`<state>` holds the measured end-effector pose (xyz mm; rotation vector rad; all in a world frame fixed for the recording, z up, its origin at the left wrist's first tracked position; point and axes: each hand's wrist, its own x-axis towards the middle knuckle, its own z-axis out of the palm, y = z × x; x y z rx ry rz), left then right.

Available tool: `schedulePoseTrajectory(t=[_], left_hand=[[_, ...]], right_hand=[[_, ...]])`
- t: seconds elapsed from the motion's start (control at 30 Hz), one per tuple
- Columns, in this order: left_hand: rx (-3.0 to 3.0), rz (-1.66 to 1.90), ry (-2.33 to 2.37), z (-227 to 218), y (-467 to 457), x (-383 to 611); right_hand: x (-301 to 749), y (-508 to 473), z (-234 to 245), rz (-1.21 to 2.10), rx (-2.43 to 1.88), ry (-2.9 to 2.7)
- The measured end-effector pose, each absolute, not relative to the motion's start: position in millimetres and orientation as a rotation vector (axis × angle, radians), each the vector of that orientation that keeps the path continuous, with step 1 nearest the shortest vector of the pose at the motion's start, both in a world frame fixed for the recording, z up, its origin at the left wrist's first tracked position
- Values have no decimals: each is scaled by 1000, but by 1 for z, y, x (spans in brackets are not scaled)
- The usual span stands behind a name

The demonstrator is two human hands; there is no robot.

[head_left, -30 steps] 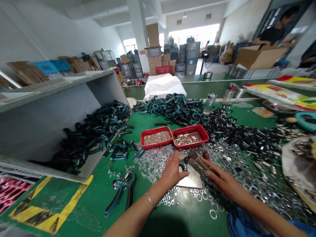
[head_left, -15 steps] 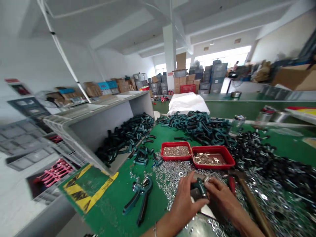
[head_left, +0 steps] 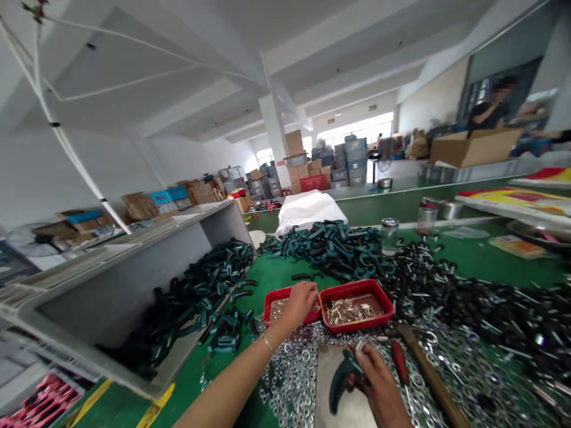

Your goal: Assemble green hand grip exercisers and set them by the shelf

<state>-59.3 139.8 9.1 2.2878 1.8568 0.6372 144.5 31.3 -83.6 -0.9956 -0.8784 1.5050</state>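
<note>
My left hand (head_left: 300, 304) reaches into the left red tray (head_left: 270, 297), which holds small metal pieces. Its fingers are curled together over the tray's right side, and the fingertips are partly hidden. In my right hand (head_left: 377, 380) is a curved teal clamp jaw (head_left: 339, 380), gripped above a flat metal plate (head_left: 325, 386). A short silvery metal piece (head_left: 359, 345) shows at the thumb and fingers of that hand. To the right of the left tray stands a second red tray (head_left: 387, 297) with small shiny pins (head_left: 350, 310).
Loose washers (head_left: 289, 380) surround the plate. A hammer (head_left: 428, 368) and a red-handled screwdriver (head_left: 400, 362) lie to the right, beside a heap of black-headed bolts (head_left: 473, 297). Teal clamp parts (head_left: 334, 244) are piled behind the trays. A tipped grey crate (head_left: 169, 261) holds more. A person (head_left: 488, 113) is at far right.
My left hand has left the teal clamp jaw and moved forward to the left red tray. My right hand keeps the jaw, now tilted over the plate. The view has turned right and up.
</note>
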Motion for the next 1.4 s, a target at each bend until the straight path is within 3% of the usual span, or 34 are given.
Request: schedulePoseTrajectory(t=[0.17,0.43,0.57,0.73,0.8,0.87,0.93,1.1,1.4], left_hand=[[2207,232,2036,11,237,-40],[2110,-157,2100,-7,301,-39],[2136,-1,2159,6,300,-41],[2182,449,2259,44,254,-56],[2147,691,2138,47,212,-57],[1962,992,1729,38,157,-49],[1692,968,1419,17,98,-34],[1299,964,1393,-36,12,1],[1209,920,1408,-39,12,9]], right_hand=[[141,39,-93,1527,-1092,-778],[130,50,-100,1586,-1007,-821],[131,51,-104,1612,-965,-838],[137,42,-87,1611,-954,-832],[143,39,-79,1617,-960,-913],[151,39,-71,1553,-1012,-1042],[158,38,-65,1364,-1084,-1223],[168,33,-55,911,-1176,-1603],[169,28,-51,862,-1218,-1782]])
